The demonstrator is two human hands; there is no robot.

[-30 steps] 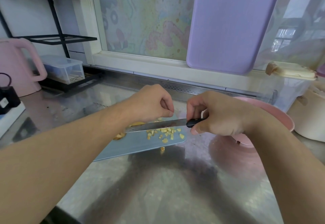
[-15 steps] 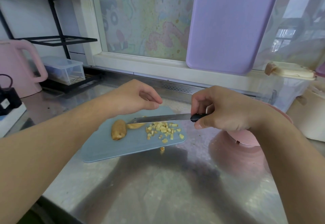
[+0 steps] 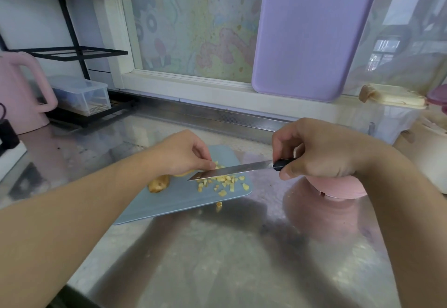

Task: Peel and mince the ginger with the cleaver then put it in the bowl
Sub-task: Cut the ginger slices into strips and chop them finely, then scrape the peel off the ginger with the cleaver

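Ginger (image 3: 223, 182) lies mostly as small yellow dice in a loose heap on the right half of the blue cutting board (image 3: 169, 201), with one uncut, partly skinned lump (image 3: 158, 184) at the board's left side and a stray piece (image 3: 219, 205) fallen just off the front edge onto the steel worktop (image 3: 217, 259). Half a second ago the left hand (image 3: 183, 154) hovered above the blade; now it has dropped so that its fingertips (image 3: 210, 164) meet the flat of the cleaver (image 3: 229, 171) near the tip, apparently wiping clinging bits off the steel. The fingers are loosely bent and pinch nothing that can be made out. The right hand (image 3: 321, 153) keeps its closed grip on the dark handle, holding the blade nearly level just above the heap. This suggests a pause in chopping to clear the knife. The dice look coarse, so more mincing seems needed, and the lump is not yet cut. The pink bowl (image 3: 338, 186) sits under the right wrist, just right of the board, and nothing can be seen inside it from here.
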